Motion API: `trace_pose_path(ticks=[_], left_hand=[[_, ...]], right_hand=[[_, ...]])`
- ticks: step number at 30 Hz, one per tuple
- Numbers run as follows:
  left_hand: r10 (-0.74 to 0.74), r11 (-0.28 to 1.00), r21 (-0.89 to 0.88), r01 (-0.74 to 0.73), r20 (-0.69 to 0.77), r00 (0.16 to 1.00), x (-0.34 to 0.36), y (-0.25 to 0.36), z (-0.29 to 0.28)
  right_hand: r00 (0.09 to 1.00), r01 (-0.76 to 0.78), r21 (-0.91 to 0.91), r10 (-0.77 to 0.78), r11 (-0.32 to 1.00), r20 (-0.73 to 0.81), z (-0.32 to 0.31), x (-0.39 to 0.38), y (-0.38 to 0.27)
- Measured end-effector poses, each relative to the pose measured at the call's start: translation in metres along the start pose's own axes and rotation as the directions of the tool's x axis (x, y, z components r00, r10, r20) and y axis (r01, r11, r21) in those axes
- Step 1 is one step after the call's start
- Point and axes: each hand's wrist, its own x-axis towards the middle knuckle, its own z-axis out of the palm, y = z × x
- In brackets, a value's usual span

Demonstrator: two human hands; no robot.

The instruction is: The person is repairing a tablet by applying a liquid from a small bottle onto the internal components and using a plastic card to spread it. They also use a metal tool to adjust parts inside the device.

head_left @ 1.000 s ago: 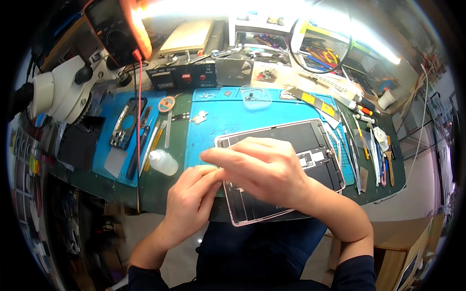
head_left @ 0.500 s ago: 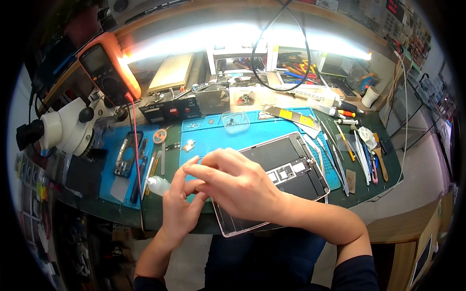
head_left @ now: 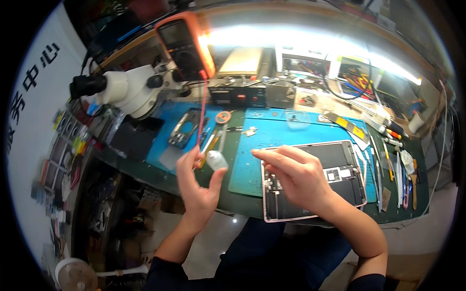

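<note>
My left hand (head_left: 198,186) has its thumb and fingers spread around the near side of a small translucent squeeze bottle (head_left: 216,160). Whether skin touches the bottle cannot be made out. Over the opened tablet (head_left: 318,199), my right hand (head_left: 301,177) is closed, thumb and fingertips pinched together at the tablet's left edge. Anything inside that pinch is too small to see. The tablet lies without its screen, showing black battery panels and a light board section, partly on a blue work mat (head_left: 246,182).
A microscope (head_left: 131,92) and an orange multimeter (head_left: 187,48) stand at the back left; the meter's red lead (head_left: 203,109) hangs near my left hand. Behind the tablet is a clear plastic tub (head_left: 297,120). Tweezers and brushes (head_left: 407,182) lie at the right.
My hands, close together before, are now apart. The left has opened and moved to the bottle; the right stays pinched over the tablet. The view has swung left.
</note>
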Motion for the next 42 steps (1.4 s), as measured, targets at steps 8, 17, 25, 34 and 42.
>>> trace_pose_path(ticks=[8,17,25,34,42], left_hand=[[-0.114,0.985,-0.13,0.115,0.017,0.993,0.008,-0.022,-0.014],[-0.301,0.953,-0.016,0.302,-0.162,0.94,0.04,-0.167,-0.083],[-0.353,0.936,-0.063,0.347,-0.161,0.922,0.035,-0.186,-0.066],[0.062,0.994,-0.093,-0.063,-0.013,0.998,0.011,-0.048,-0.032],[0.015,0.705,-0.574,0.417,0.599,0.8,0.032,0.026,0.031]], right_hand=[[0.994,-0.109,-0.049,0.11,0.993,0.004,0.007,0.0,-0.009],[0.991,-0.134,-0.001,0.134,0.991,0.024,0.01,0.003,-0.014],[0.99,-0.141,0.14,0.141,0.98,0.009,0.016,0.003,-0.008],[0.99,-0.132,0.065,0.129,0.989,0.05,0.009,0.001,-0.004],[0.995,-0.099,0.112,0.099,0.989,0.008,0.012,0.002,-0.002]])
